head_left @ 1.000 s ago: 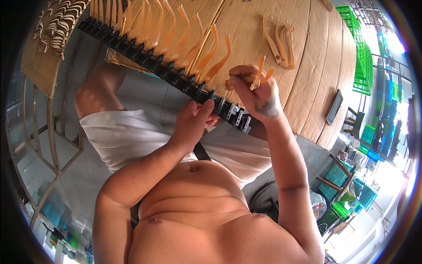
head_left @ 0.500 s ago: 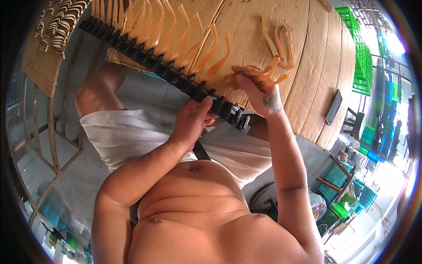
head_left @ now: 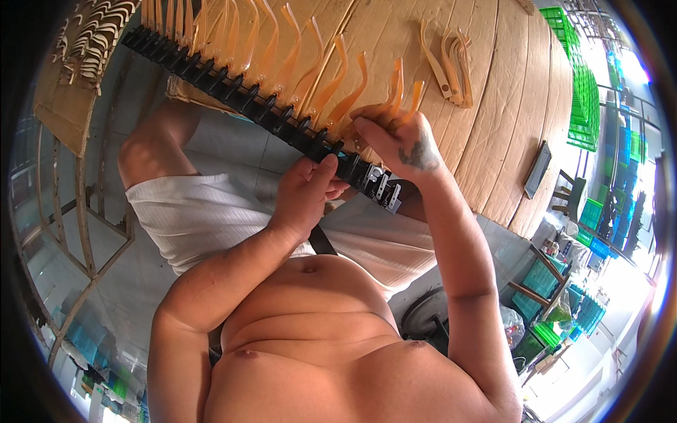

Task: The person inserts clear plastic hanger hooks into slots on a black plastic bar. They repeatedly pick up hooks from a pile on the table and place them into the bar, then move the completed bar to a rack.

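Note:
A long black rack of clips point(head_left: 243, 97) runs slantwise along the near edge of the cardboard-covered table. Amber, see-through eyeglass temples point(head_left: 315, 63) stand in a row along it. My left hand point(head_left: 308, 187) is closed on the rack towards its right end, thumb on top and fingers beneath. At the clips just beyond that thumb, my right hand point(head_left: 402, 137) pinches a few amber temples, whose curved tips stick up between its fingers. The ends of these temples by the clips are partly hidden by my fingers. Silvery clips point(head_left: 383, 187) show at the rack's right end.
Several loose amber temples point(head_left: 451, 74) lie on the cardboard tabletop point(head_left: 486, 134) beyond my right hand. A dark flat bar point(head_left: 537, 169) rests near the table's right edge. Pale curved pieces point(head_left: 95, 53) cover a board at far left. Green crates point(head_left: 582, 92) stand off to the right.
My right hand has moved left and towards the rack, and the temples in it have swung from pointing right to pointing up. My left hand keeps its hold.

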Demonstrator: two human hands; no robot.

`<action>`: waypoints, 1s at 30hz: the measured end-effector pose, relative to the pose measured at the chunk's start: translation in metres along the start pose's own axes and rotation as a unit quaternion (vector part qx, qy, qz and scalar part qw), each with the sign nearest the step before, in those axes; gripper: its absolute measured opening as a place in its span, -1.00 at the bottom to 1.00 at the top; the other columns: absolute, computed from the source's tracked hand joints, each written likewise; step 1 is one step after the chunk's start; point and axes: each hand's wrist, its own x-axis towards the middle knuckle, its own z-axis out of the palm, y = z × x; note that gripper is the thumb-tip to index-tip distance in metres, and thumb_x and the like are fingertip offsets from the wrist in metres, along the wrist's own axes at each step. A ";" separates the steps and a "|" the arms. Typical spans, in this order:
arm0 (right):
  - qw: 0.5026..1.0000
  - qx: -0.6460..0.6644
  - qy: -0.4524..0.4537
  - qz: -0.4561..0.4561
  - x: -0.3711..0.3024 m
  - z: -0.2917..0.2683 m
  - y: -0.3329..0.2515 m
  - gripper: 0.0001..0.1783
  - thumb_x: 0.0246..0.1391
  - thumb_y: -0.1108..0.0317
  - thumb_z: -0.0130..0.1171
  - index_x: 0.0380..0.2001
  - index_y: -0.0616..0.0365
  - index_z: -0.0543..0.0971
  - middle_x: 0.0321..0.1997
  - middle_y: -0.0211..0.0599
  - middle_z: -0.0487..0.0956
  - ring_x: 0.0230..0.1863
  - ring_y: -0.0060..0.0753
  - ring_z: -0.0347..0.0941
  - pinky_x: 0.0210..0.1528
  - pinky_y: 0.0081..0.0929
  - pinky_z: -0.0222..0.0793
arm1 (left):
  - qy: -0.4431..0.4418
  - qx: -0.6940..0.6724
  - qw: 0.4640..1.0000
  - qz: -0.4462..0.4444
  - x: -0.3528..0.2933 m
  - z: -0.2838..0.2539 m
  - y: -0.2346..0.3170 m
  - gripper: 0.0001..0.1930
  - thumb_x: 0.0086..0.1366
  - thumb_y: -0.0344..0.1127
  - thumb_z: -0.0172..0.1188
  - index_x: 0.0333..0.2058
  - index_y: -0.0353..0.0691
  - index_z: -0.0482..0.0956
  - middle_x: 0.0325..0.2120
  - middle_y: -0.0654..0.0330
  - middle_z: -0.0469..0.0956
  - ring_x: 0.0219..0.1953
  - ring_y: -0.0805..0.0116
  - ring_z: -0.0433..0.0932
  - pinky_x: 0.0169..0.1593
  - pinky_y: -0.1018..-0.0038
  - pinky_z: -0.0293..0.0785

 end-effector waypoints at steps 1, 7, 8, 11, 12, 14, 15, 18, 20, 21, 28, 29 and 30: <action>1.000 -0.005 -0.008 0.003 0.001 -0.001 -0.002 -0.79 0.12 0.45 0.09 -0.22 0.36 0.56 -0.41 -0.27 0.63 -0.38 -0.57 0.53 -0.29 -0.59 0.45 | 0.001 -0.002 1.000 0.000 -0.001 0.000 0.000 -0.70 0.32 -0.05 0.12 -0.39 -0.18 0.44 -0.44 0.20 0.58 -0.37 0.39 0.60 -0.23 0.49 0.50; 0.999 -0.010 -0.020 0.046 0.002 -0.004 -0.002 -0.79 0.12 0.45 0.08 -0.22 0.36 0.56 -0.41 -0.26 0.63 -0.39 -0.56 0.52 -0.30 -0.59 0.45 | 0.014 -0.024 1.000 0.004 -0.002 0.003 0.000 -0.72 0.35 -0.11 0.09 -0.38 -0.23 0.46 -0.49 0.25 0.58 -0.46 0.55 0.55 -0.34 0.63 0.45; 0.999 0.000 -0.016 0.047 0.002 -0.003 0.000 -0.79 0.12 0.46 0.08 -0.22 0.36 0.56 -0.41 -0.26 0.63 -0.40 -0.56 0.52 -0.30 -0.59 0.44 | 0.012 -0.027 1.000 0.003 -0.001 0.002 0.000 -0.72 0.35 -0.11 0.09 -0.37 -0.24 0.46 -0.49 0.25 0.58 -0.46 0.55 0.55 -0.34 0.63 0.45; 1.000 0.024 -0.017 0.010 0.000 0.001 0.005 -0.80 0.11 0.48 0.08 -0.21 0.36 0.56 -0.41 -0.27 0.62 -0.39 -0.56 0.52 -0.30 -0.60 0.44 | 0.001 -0.021 1.000 0.010 -0.001 0.002 0.001 -0.73 0.36 -0.12 0.08 -0.36 -0.24 0.46 -0.49 0.25 0.58 -0.46 0.55 0.55 -0.35 0.64 0.44; 0.999 0.029 -0.023 0.016 0.000 0.000 0.005 -0.80 0.11 0.49 0.08 -0.21 0.36 0.56 -0.40 -0.27 0.62 -0.39 -0.56 0.52 -0.29 -0.60 0.44 | 0.001 -0.018 1.000 0.008 -0.001 0.001 0.000 -0.72 0.34 -0.10 0.09 -0.38 -0.22 0.45 -0.48 0.23 0.58 -0.44 0.49 0.57 -0.32 0.59 0.46; 0.998 0.041 -0.036 0.027 0.001 -0.002 0.002 -0.80 0.10 0.51 0.08 -0.21 0.37 0.55 -0.40 -0.28 0.62 -0.38 -0.55 0.52 -0.29 -0.59 0.44 | 0.002 -0.010 1.000 0.008 0.000 -0.001 -0.001 -0.70 0.32 -0.06 0.12 -0.40 -0.18 0.44 -0.48 0.20 0.58 -0.40 0.38 0.60 -0.25 0.50 0.51; 0.999 0.031 -0.037 0.021 0.001 -0.002 0.000 -0.81 0.10 0.51 0.10 -0.22 0.38 0.55 -0.40 -0.29 0.62 -0.38 -0.55 0.52 -0.29 -0.59 0.45 | 0.004 -0.007 1.000 0.011 0.000 0.000 0.001 -0.70 0.32 -0.06 0.12 -0.40 -0.19 0.44 -0.48 0.20 0.58 -0.40 0.39 0.60 -0.25 0.50 0.51; 0.999 0.043 -0.017 0.017 0.000 -0.002 -0.002 -0.81 0.09 0.52 0.14 -0.22 0.39 0.54 -0.40 -0.29 0.61 -0.37 -0.54 0.53 -0.28 -0.59 0.46 | 0.012 0.006 1.000 0.024 0.002 -0.001 0.005 -0.69 0.32 -0.04 0.11 -0.37 -0.20 0.43 -0.47 0.20 0.57 -0.39 0.40 0.60 -0.25 0.50 0.51; 0.993 0.107 0.028 0.035 -0.003 -0.001 0.001 -0.79 0.09 0.51 0.17 -0.21 0.40 0.54 -0.39 -0.28 0.61 -0.36 -0.53 0.54 -0.25 -0.59 0.46 | 0.020 0.017 0.999 0.033 0.007 -0.008 0.009 -0.68 0.31 -0.03 0.11 -0.35 -0.20 0.43 -0.46 0.21 0.57 -0.39 0.40 0.59 -0.25 0.50 0.50; 0.992 0.116 0.034 0.032 -0.004 -0.003 0.003 -0.78 0.09 0.50 0.18 -0.20 0.41 0.54 -0.38 -0.28 0.61 -0.35 -0.52 0.54 -0.24 -0.59 0.46 | 0.030 0.005 0.999 0.035 0.008 -0.008 0.011 -0.68 0.31 -0.02 0.11 -0.35 -0.20 0.43 -0.44 0.21 0.57 -0.38 0.41 0.59 -0.24 0.50 0.50; 0.990 -0.080 0.064 -0.100 -0.002 0.003 0.011 -0.75 0.12 0.44 0.18 -0.13 0.30 0.56 -0.30 -0.27 0.57 -0.30 -0.55 0.50 -0.25 -0.59 0.42 | -0.006 0.006 1.000 -0.020 -0.001 -0.002 0.012 -0.66 0.30 0.02 0.11 -0.30 -0.16 0.44 -0.39 0.23 0.56 -0.35 0.41 0.58 -0.22 0.48 0.49; 0.990 -0.053 0.085 -0.096 -0.003 0.005 0.010 -0.76 0.09 0.42 0.19 -0.16 0.28 0.57 -0.36 -0.24 0.56 -0.34 -0.49 0.51 -0.28 -0.56 0.42 | -0.012 0.008 1.000 -0.017 -0.002 -0.001 0.010 -0.66 0.29 0.02 0.12 -0.29 -0.16 0.44 -0.39 0.23 0.56 -0.34 0.41 0.58 -0.22 0.48 0.49; 0.990 -0.027 0.105 -0.091 -0.004 0.008 0.010 -0.77 0.07 0.41 0.20 -0.20 0.27 0.59 -0.42 -0.22 0.54 -0.38 -0.43 0.51 -0.31 -0.52 0.41 | -0.015 0.004 1.000 -0.019 -0.002 0.001 0.012 -0.67 0.30 0.01 0.12 -0.29 -0.15 0.44 -0.39 0.23 0.56 -0.34 0.41 0.58 -0.22 0.48 0.49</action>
